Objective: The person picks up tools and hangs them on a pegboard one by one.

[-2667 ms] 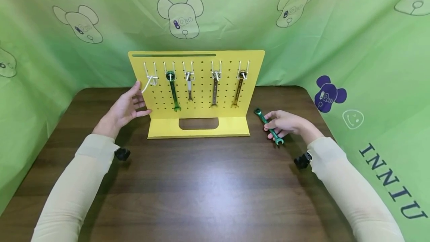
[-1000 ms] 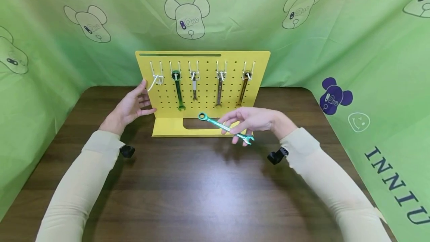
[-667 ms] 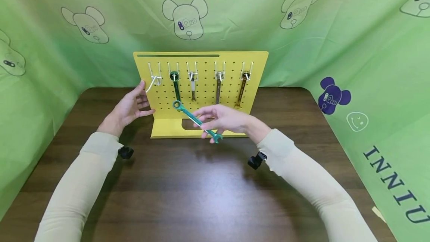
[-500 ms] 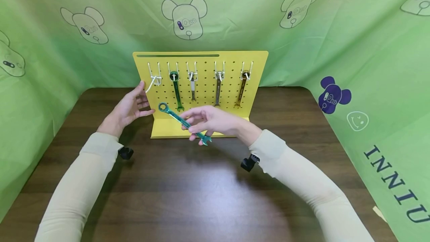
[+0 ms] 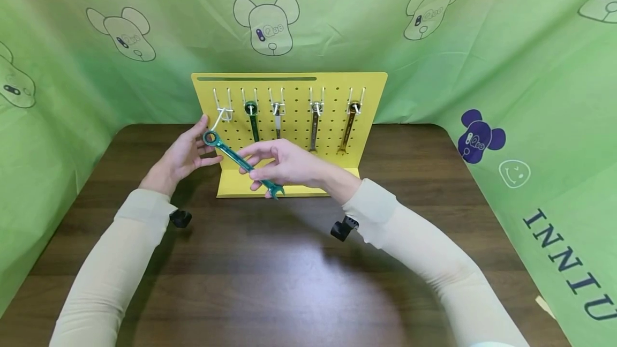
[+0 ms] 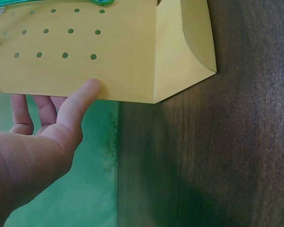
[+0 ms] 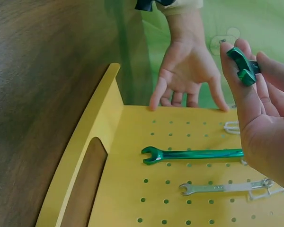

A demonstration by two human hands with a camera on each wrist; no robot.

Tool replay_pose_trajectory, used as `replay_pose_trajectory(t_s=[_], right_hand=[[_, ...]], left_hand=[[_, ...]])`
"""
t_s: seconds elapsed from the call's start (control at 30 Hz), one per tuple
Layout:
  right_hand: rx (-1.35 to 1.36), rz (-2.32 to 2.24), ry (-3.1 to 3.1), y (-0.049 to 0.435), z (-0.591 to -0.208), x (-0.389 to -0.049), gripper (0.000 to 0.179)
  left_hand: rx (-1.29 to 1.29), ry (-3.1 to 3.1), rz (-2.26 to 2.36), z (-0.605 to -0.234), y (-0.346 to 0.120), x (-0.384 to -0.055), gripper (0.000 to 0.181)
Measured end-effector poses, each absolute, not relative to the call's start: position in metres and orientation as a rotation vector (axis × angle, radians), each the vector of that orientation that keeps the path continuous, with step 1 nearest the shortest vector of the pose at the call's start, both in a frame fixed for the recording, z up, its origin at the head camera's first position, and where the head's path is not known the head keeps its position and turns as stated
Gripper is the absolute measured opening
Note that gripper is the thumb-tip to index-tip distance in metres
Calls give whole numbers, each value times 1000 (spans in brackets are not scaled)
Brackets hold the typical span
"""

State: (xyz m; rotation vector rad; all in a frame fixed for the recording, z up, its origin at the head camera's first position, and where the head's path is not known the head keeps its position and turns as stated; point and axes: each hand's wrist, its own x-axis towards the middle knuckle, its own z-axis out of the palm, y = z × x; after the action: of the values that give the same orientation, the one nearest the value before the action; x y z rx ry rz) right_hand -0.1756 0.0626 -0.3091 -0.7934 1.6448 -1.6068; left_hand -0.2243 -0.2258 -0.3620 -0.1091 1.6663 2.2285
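My right hand (image 5: 289, 166) pinches a green combination wrench (image 5: 233, 158) by its shank, thumb against fingers. The wrench is tilted, its ring end up at the left, overlapping the pegboard's left edge and close below the empty leftmost white hook (image 5: 224, 113). In the right wrist view its open end (image 7: 246, 71) sticks out of the hand. My left hand (image 5: 180, 155) grips the left edge of the yellow pegboard (image 5: 331, 135), thumb on the front face and other fingers behind it, as the left wrist view shows.
Several wrenches hang on hooks: a green wrench (image 5: 254, 126), a short silver wrench (image 5: 277, 122), a longer silver wrench (image 5: 314, 130) and a bronze-coloured wrench (image 5: 348, 130). The pegboard stands on a brown wooden table (image 5: 270, 261). A green printed curtain (image 5: 337, 42) surrounds the back and sides.
My right hand has lifted the green wrench from the table right of the pegboard and carried it left across the front, up towards the leftmost hook. My left hand keeps its grip.
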Motion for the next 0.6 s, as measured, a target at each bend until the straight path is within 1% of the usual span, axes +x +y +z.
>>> replay_pose_trajectory(t_s=[0.2, 0.37, 0.5, 0.6], right_hand=[[-807, -1623, 1691, 61, -311, -180, 44], [-776, -1627, 1721, 60, -317, -185, 43], [-686, -1644, 1739, 60, -326, -188, 38], [-667, -1639, 1774, 59, -332, -190, 33]], left_hand=[[-110, 1666, 2224, -362, -225, -225, 38], [-113, 1680, 2214, -362, -225, -225, 43], [-114, 1688, 2208, -361, -225, -224, 47], [-113, 1690, 2207, -361, -225, -224, 49]])
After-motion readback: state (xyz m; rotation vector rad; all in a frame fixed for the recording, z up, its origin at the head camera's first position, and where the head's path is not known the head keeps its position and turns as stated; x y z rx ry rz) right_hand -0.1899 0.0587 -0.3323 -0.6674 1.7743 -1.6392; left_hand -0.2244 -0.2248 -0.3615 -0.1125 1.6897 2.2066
